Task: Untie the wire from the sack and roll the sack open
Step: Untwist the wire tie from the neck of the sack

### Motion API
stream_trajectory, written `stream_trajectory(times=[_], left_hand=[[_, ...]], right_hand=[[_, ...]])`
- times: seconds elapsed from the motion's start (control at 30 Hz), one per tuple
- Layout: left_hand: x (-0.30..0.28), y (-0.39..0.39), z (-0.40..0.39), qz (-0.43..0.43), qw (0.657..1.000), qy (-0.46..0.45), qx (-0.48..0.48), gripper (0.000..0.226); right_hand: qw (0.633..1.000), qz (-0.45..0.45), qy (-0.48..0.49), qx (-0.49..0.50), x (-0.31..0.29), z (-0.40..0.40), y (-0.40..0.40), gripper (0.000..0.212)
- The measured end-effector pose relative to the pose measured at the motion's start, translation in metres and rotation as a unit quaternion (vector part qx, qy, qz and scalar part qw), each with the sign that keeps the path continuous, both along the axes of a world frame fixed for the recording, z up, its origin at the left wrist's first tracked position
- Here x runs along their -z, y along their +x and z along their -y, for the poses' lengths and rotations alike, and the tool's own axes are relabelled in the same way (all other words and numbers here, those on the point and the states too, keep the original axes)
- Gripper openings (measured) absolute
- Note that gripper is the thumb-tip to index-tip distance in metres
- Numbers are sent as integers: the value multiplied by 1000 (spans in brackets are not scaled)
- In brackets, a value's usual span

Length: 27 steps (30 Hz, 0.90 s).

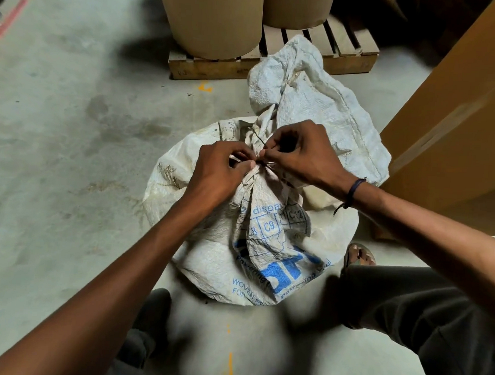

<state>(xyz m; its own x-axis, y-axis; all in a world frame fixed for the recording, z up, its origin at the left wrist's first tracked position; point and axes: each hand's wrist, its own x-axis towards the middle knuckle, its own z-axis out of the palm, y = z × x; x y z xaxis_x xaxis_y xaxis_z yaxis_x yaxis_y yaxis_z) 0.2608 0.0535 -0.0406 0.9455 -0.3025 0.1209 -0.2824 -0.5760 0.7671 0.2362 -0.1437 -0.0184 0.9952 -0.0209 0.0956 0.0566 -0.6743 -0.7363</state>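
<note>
Still, the wire [260,142] binds the sack [267,216] neck; left hand [218,172] and right hand [299,152] pinch it, unrolling not begun.

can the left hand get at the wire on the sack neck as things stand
Probably yes. The left hand is already at the gathered neck of the sack, fingertips pinching by the wire. The right hand works the other side and does not block it.

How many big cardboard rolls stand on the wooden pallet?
2. One cardboard roll stands on the pallet at its left end; the other roll stands right of it, farther back. More may be hidden beyond the frame.
</note>
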Motion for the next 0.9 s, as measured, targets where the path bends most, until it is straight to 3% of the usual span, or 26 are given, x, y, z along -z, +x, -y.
stream_trajectory(times=[0.1,0.23,0.37,0.77,0.9], left_hand=[[3,2,6,40,999,13,6,9],[6,1,12,70,997,20,27,10],[6,4,18,70,994,49,62,12],[7,-3,33,83,965,159,193,7],[5,-2,31,73,953,159,246,6]], right_hand=[[994,-54,88,21,0,9,-1,3],[964,-159,214,19,1,24,-6,12],[943,-197,269,12,1,35,-9,14],[958,-176,225,-15,7,43,-21,14],[953,-184,241,-11,13,50,-24,18]])
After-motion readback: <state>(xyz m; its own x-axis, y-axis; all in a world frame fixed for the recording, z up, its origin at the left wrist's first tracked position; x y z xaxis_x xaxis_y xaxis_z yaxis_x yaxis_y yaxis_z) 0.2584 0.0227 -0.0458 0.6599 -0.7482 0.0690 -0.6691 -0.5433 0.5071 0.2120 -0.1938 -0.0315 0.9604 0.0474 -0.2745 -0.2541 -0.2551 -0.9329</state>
